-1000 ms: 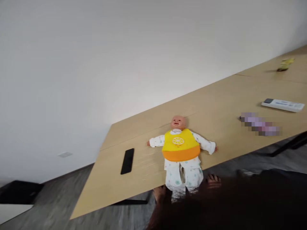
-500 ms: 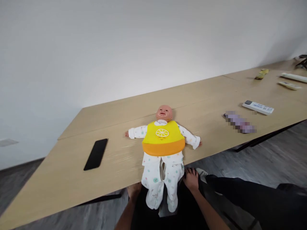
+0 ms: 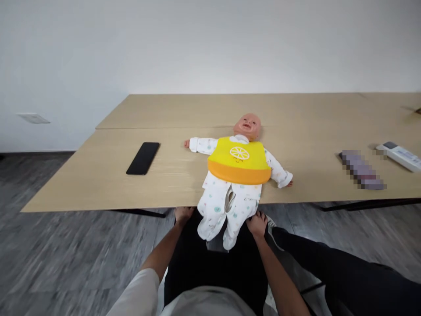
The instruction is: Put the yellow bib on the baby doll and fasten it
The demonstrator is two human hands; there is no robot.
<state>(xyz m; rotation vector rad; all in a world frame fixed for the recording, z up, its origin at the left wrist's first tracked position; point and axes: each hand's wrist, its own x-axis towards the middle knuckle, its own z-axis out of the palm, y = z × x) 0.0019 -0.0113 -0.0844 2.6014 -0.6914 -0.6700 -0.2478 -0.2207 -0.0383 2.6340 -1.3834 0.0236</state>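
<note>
I see the long wooden counter (image 3: 98,175) filling the middle of the frame. The baby doll (image 3: 238,175) lies face up at centre, in a yellow bib (image 3: 239,160), legs hanging over the near edge. It looks light, with a hard head and soft cloth body; I'd grip the torso. My left hand (image 3: 183,213) and right hand (image 3: 257,223) sit at lower centre flanking the legs; I cannot tell their grip. A black phone (image 3: 143,158) lies to the doll's left, a remote (image 3: 399,156) at far right.

The left hand (image 3: 183,214) fingers are hidden under the table (image 3: 98,175) edge.
</note>
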